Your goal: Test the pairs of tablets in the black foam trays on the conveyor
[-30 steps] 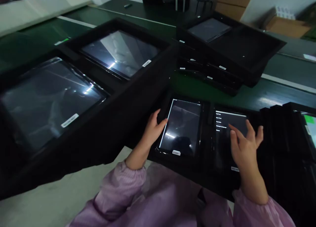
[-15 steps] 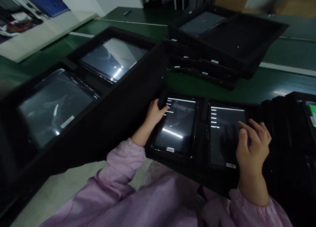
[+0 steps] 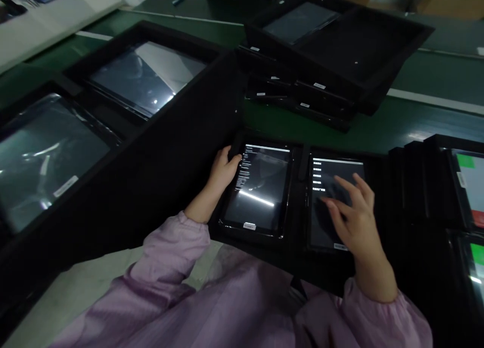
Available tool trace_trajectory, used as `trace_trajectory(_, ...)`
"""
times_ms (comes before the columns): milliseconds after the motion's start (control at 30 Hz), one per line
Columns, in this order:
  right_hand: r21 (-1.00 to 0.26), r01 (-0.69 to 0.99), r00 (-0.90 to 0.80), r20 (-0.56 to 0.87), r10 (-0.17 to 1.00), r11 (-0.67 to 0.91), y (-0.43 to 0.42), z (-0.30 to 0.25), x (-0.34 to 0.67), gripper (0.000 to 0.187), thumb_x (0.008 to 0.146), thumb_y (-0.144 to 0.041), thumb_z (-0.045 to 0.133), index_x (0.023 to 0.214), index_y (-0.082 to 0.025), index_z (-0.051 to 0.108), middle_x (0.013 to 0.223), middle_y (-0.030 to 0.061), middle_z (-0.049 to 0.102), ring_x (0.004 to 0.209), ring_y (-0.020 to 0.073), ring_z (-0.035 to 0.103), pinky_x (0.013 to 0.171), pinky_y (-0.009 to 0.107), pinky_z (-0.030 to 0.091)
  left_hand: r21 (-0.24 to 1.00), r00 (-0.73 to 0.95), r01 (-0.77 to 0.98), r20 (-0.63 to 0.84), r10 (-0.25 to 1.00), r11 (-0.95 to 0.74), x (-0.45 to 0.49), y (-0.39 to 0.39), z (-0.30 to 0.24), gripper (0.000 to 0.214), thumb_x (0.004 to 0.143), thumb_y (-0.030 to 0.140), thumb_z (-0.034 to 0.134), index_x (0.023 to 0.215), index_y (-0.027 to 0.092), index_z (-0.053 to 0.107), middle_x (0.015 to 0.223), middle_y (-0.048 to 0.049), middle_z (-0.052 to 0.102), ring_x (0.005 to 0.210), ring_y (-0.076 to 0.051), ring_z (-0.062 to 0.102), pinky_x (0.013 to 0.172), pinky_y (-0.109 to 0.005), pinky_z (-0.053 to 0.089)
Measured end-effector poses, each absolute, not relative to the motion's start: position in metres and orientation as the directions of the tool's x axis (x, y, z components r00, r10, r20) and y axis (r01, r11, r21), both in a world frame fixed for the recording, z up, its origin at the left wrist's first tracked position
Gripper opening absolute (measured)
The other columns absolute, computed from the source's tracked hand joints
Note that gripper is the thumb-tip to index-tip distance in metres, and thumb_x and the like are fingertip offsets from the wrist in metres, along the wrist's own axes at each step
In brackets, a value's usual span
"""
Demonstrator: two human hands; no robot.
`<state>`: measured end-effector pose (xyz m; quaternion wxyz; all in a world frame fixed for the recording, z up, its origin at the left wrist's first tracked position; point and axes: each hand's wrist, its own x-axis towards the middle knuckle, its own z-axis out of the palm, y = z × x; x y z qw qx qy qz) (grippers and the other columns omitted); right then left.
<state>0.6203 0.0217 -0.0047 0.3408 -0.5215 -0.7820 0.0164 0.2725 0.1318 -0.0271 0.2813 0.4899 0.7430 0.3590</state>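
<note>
My left hand (image 3: pixel 223 169) curls around the upper left edge of a black tablet (image 3: pixel 260 191) lying in a black foam tray (image 3: pixel 298 171). That screen shows small white text at its left side. Next to it lies a second tablet (image 3: pixel 336 179) with a short white text menu. My right hand (image 3: pixel 353 214) hovers over or lightly touches this screen, its fingers spread and holding nothing. Part of the second screen is hidden by that hand. Pale purple sleeves (image 3: pixel 166 267) cover both forearms.
Large black foam trays with film-covered tablets (image 3: pixel 143 78) stand to the left. A stack of black trays (image 3: pixel 302 93) sits ahead on a green bench (image 3: pixel 378 128). More tablets with green screen areas (image 3: pixel 469 181) stand at the right edge.
The left tablet's screen now shows more lines of small text. My right hand has moved left and up over the right screen, its fingers spread wider. The view has shifted slightly.
</note>
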Motion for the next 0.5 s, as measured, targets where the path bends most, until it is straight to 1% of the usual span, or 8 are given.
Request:
trace_trajectory(33, -0.381, 0.788, -0.268, 0.495, 0.827, 0.484, 0.0216, -0.0051, 0.6147, 0.032, 0.108, -0.032, 0.054, 0.103, -0.023, 0.084, 0.148, 0.0103, 0.063, 0.154, 0.0378, 0.041, 0.115, 0.061, 0.053, 0.806, -0.364, 0.528, -0.069, 0.929, 0.267, 0.2725, 0.1321, -0.0271, 0.048, 0.087, 0.034, 0.064, 0.133, 0.020, 0.070, 0.137, -0.0137, 0.069, 0.136, -0.035, 0.061, 0.122, -0.051, 0.043)
trace_trajectory(100, -0.387, 0.779, -0.293, 0.469, 0.833, 0.492, 0.0220, -0.0061, 0.6079, 0.032, 0.108, -0.031, 0.052, 0.108, -0.023, 0.083, 0.152, 0.0103, 0.060, 0.155, 0.0376, 0.038, 0.116, 0.061, 0.054, 0.800, -0.367, 0.531, -0.081, 0.927, 0.280, 0.2723, 0.1327, -0.0272, 0.050, 0.087, 0.033, 0.064, 0.134, 0.018, 0.069, 0.138, -0.0151, 0.069, 0.136, -0.035, 0.061, 0.122, -0.049, 0.044)
trace_trajectory(200, -0.390, 0.808, -0.241, 0.464, 0.852, 0.441, 0.0230, -0.0088, 0.6082, 0.033, 0.109, -0.033, 0.050, 0.116, -0.022, 0.081, 0.153, 0.0111, 0.058, 0.155, 0.0397, 0.037, 0.118, 0.067, 0.049, 0.804, -0.364, 0.521, -0.096, 0.926, 0.288, 0.2719, 0.1324, -0.0272, 0.054, 0.086, 0.033, 0.064, 0.137, 0.016, 0.068, 0.142, -0.0168, 0.067, 0.138, -0.035, 0.060, 0.123, -0.049, 0.044)
trace_trajectory(300, -0.372, 0.833, -0.212, 0.468, 0.858, 0.409, 0.0241, -0.0122, 0.6125, 0.035, 0.109, -0.034, 0.050, 0.119, -0.020, 0.080, 0.154, 0.0134, 0.056, 0.156, 0.0422, 0.035, 0.120, 0.072, 0.043, 0.820, -0.359, 0.495, -0.108, 0.927, 0.287, 0.2714, 0.1306, -0.0273, 0.055, 0.085, 0.032, 0.065, 0.139, 0.019, 0.068, 0.144, -0.0141, 0.067, 0.138, -0.035, 0.061, 0.122, -0.050, 0.044)
trace_trajectory(367, -0.364, 0.834, -0.223, 0.464, 0.857, 0.414, 0.0246, -0.0132, 0.6132, 0.034, 0.109, -0.033, 0.050, 0.119, -0.019, 0.079, 0.155, 0.0148, 0.055, 0.156, 0.0429, 0.033, 0.120, 0.072, 0.042, 0.833, -0.361, 0.471, -0.119, 0.925, 0.291, 0.2716, 0.1295, -0.0277, 0.056, 0.084, 0.032, 0.066, 0.139, 0.021, 0.068, 0.144, -0.0127, 0.067, 0.138, -0.034, 0.061, 0.122, -0.050, 0.045)
trace_trajectory(500, -0.352, 0.820, -0.277, 0.447, 0.851, 0.452, 0.0247, -0.0116, 0.6083, 0.032, 0.109, -0.030, 0.051, 0.120, -0.020, 0.079, 0.157, 0.0148, 0.052, 0.158, 0.0427, 0.029, 0.119, 0.069, 0.044, 0.836, -0.367, 0.457, -0.133, 0.921, 0.303, 0.2727, 0.1294, -0.0280, 0.059, 0.085, 0.031, 0.066, 0.142, 0.017, 0.065, 0.146, -0.0159, 0.065, 0.139, -0.035, 0.060, 0.122, -0.050, 0.044)
